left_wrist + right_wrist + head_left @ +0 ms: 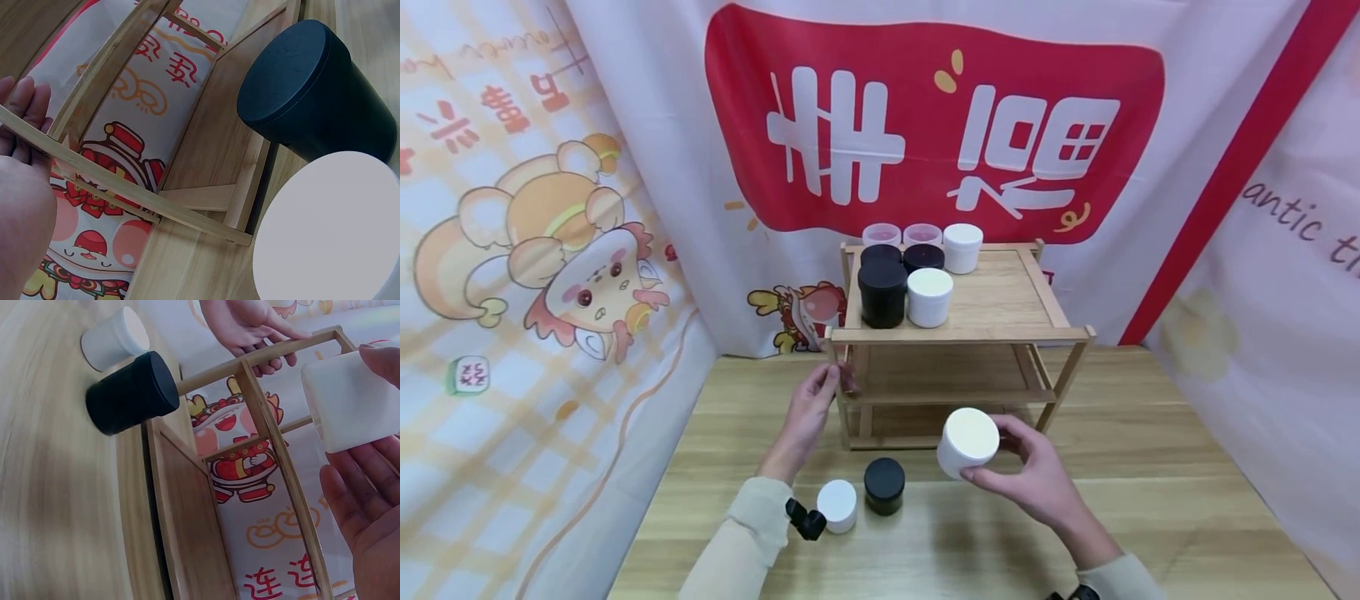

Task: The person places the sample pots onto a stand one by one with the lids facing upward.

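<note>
My right hand [1034, 471] holds a white lidded jar [967, 443] above the floor, in front of the wooden rack [955, 335]. In the right wrist view, the thumb and fingers grip the sides of this white jar [353, 400]. My left hand [809, 404] grips the rack's left front post; in the left wrist view its fingers pass behind the wooden post [125, 172]. Near my left forearm, a white jar [837, 505] and a black jar [884, 485] stand upright on the wood-look surface, side by side.
On the rack's top shelf, toward the left, stand black jars [882, 293], white jars [930, 297] and pink-tinted clear ones [922, 234]. A lower shelf [940, 383] lies beneath. Printed curtains [655, 167] hang behind and at both sides.
</note>
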Motion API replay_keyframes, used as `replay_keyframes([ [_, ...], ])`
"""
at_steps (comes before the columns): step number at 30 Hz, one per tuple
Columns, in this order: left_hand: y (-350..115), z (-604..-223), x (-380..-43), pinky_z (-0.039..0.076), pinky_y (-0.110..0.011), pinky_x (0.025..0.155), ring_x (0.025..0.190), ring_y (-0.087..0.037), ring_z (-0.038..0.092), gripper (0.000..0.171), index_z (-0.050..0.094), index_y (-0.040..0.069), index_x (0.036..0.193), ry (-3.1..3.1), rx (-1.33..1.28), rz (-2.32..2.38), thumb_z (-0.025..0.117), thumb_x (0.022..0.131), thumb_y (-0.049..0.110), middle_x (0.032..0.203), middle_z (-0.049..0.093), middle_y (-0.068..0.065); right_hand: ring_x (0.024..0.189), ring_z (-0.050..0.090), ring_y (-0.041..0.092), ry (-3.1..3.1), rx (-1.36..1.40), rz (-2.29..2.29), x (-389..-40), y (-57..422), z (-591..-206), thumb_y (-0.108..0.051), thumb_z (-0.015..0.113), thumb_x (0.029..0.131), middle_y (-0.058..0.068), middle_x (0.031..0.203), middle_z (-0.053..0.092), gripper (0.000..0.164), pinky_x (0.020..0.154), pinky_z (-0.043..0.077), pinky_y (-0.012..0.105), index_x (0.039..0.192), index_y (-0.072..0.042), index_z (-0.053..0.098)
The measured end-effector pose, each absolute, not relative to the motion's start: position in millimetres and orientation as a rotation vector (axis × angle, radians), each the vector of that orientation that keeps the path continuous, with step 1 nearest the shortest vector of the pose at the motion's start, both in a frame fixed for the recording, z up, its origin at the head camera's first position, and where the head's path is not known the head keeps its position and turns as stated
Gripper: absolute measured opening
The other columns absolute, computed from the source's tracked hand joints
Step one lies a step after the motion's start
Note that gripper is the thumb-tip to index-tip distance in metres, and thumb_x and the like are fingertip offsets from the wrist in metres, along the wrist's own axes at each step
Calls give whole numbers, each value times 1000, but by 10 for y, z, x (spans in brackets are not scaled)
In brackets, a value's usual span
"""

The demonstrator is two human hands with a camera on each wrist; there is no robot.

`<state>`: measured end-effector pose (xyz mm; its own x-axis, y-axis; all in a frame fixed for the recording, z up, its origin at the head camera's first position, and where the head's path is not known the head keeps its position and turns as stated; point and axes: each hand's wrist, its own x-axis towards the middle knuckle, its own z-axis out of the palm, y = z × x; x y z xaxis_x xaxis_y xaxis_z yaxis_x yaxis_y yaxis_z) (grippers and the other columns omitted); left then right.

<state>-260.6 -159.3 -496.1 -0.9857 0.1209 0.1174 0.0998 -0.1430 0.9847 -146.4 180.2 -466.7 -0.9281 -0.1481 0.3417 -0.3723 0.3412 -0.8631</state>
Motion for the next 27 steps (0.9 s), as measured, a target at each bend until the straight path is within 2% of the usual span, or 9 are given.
replay_keyframes([
  [6, -1603, -4955, -2613, 36, -47, 127, 111, -18, 70, 51, 64, 3, 135, 2050, 270, 2369, 57, 110, 47, 119, 71, -22, 105, 69, 3, -2365, 476, 1619, -1481, 1826, -4602, -6, 98, 73, -5, 117, 75, 57, 91, 57, 23, 124, -7, 72],
  [15, -1606, -4971, -2615, 37, -49, 127, 113, -18, 70, 59, 61, -1, 140, 2068, 261, 2353, 58, 109, 49, 120, 72, -19, 104, 69, 1, -2343, 447, 1615, -1495, 1850, -4546, -3, 97, 73, -13, 114, 73, 55, 91, 57, 19, 123, -5, 73],
  [19, -1603, -4971, -2614, 38, -49, 126, 113, -18, 70, 57, 63, 1, 137, 2078, 269, 2355, 59, 109, 50, 116, 73, -14, 104, 69, 1, -2335, 455, 1618, -1493, 1851, -4556, -2, 97, 74, -15, 115, 73, 55, 91, 56, 18, 124, -4, 73],
  [24, -1608, -4950, -2583, 39, -48, 125, 113, -18, 70, 53, 64, 3, 137, 2087, 264, 2348, 57, 110, 49, 117, 73, -14, 104, 69, 1, -2330, 458, 1627, -1488, 1829, -4547, -1, 97, 73, -15, 115, 73, 57, 91, 56, 17, 124, -4, 73],
  [27, -1601, -4936, -2572, 39, -49, 125, 112, -18, 70, 54, 63, 3, 138, 2084, 252, 2349, 57, 110, 49, 120, 72, -20, 103, 69, 1, -2330, 456, 1625, -1482, 1823, -4542, -2, 97, 73, -15, 115, 73, 56, 91, 56, 17, 124, -5, 73],
])
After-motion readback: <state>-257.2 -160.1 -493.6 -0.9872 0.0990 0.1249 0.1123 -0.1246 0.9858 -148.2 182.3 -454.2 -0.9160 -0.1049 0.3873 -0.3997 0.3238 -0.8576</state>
